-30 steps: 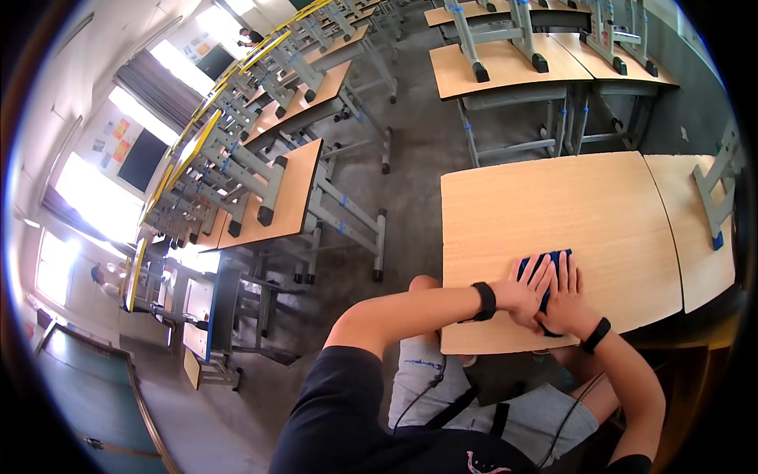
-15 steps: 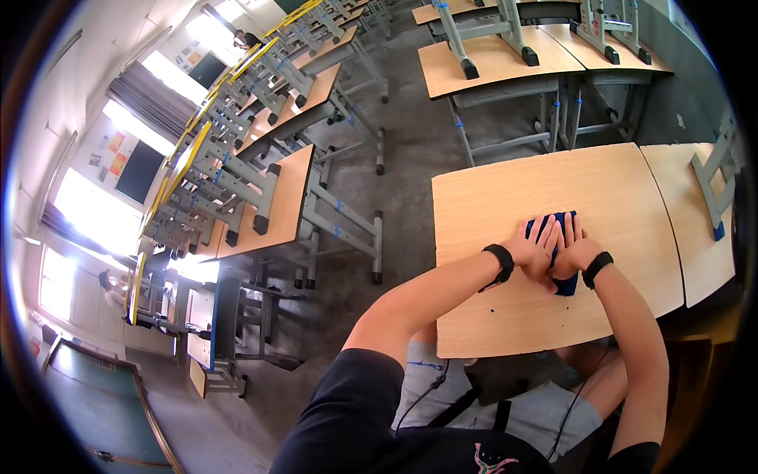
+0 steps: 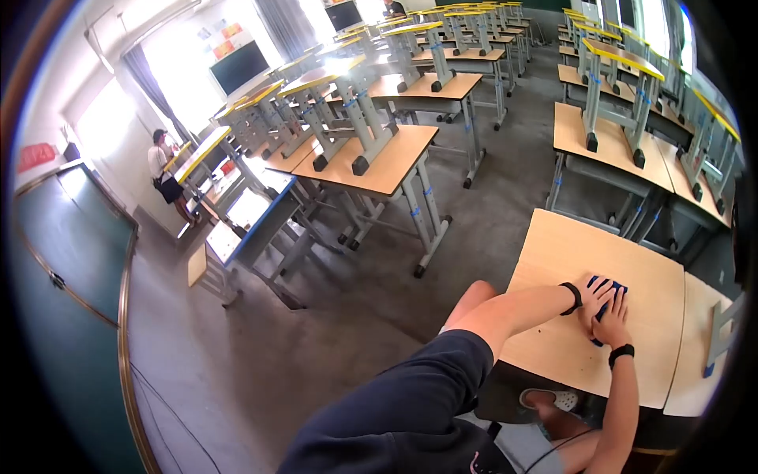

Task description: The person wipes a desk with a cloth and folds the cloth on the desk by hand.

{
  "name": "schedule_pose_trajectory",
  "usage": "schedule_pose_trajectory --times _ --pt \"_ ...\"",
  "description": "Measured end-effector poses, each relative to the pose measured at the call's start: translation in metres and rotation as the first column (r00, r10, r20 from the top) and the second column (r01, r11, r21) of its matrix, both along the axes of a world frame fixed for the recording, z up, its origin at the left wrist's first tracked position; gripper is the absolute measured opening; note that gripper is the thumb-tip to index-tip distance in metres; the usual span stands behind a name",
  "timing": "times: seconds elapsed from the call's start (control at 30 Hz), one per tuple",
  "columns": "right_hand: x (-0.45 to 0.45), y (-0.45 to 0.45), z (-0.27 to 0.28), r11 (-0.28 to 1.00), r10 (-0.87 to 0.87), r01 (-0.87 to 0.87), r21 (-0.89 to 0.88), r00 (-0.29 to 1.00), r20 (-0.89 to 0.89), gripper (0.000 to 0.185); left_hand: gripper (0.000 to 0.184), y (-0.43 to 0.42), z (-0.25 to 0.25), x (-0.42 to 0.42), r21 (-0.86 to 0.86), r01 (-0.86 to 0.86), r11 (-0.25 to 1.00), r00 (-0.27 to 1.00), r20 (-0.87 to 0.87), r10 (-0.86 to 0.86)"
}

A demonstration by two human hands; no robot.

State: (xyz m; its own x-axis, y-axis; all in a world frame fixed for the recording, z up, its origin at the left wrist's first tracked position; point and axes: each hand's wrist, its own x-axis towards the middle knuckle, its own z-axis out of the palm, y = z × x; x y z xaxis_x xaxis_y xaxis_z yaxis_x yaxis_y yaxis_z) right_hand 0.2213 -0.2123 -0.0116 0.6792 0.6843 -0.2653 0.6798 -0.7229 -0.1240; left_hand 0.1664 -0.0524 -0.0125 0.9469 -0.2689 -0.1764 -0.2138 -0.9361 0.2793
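Note:
A dark blue cloth [image 3: 602, 312] lies flat on the wooden desktop [image 3: 560, 261] and shows between and around my fingers. My left hand [image 3: 594, 296] presses on its upper left part, fingers stretched out and spread. Lower and to the right, my right hand [image 3: 613, 325] rests on the same cloth with its fingers extended, close against the left hand. Both palms face down, and much of the cloth is hidden under them. Each wrist wears a black band. Small dark specks lie on the desktop to the left of the hands and nearer me.
A second desk [image 3: 695, 347] adjoins on the right, with an upturned chair's grey leg [image 3: 720, 336] on it. Ahead, desks [image 3: 608, 150] carry upturned chairs. A grey floor aisle [image 3: 474, 229] runs to the left. A person [image 3: 163, 170] stands far left by a green door [image 3: 71, 253].
My view has swung left, so the desk appears lower and farther right. Both hands remain on the cloth, now slightly shifted and angled against each other.

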Motion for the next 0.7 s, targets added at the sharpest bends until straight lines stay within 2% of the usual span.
schedule_pose_trajectory --times 0.13,0.27,0.33,0.4,0.43,0.6,0.7 --pt "-0.016 -0.006 0.004 1.000 -0.019 0.019 0.009 1.000 -0.020 0.105 0.142 -0.013 0.006 -0.016 0.017 0.007 1.000 1.000 -0.026 -0.007" --pt "-0.059 -0.025 0.014 0.998 0.060 -0.059 0.014 0.997 -0.049 0.108 0.147 -0.029 0.002 -0.058 -0.015 0.006 1.000 0.994 -0.113 -0.008" --pt "-0.080 -0.042 0.006 0.990 0.121 -0.120 0.067 0.993 -0.008 0.108 0.144 -0.044 -0.004 -0.083 -0.036 -0.002 0.999 0.992 -0.126 -0.003" --pt "-0.099 -0.057 0.006 0.973 0.180 -0.185 0.140 0.983 0.045 0.107 0.139 -0.056 0.014 -0.107 -0.079 -0.008 0.997 0.985 -0.175 -0.006" --pt "-0.107 -0.059 0.013 0.971 0.187 -0.192 0.144 0.981 0.043 0.105 0.135 -0.058 0.016 -0.117 -0.141 -0.018 0.990 0.988 -0.153 -0.004" --pt "-0.107 -0.061 0.015 0.971 0.198 -0.200 0.130 0.980 0.023 0.102 0.138 -0.062 0.015 -0.114 -0.195 -0.055 0.979 0.983 -0.183 0.018" --pt "-0.102 -0.061 0.020 0.977 0.197 -0.195 0.086 0.980 -0.018 0.100 0.120 -0.065 -0.003 -0.084 -0.185 0.048 0.982 0.914 -0.389 -0.118"
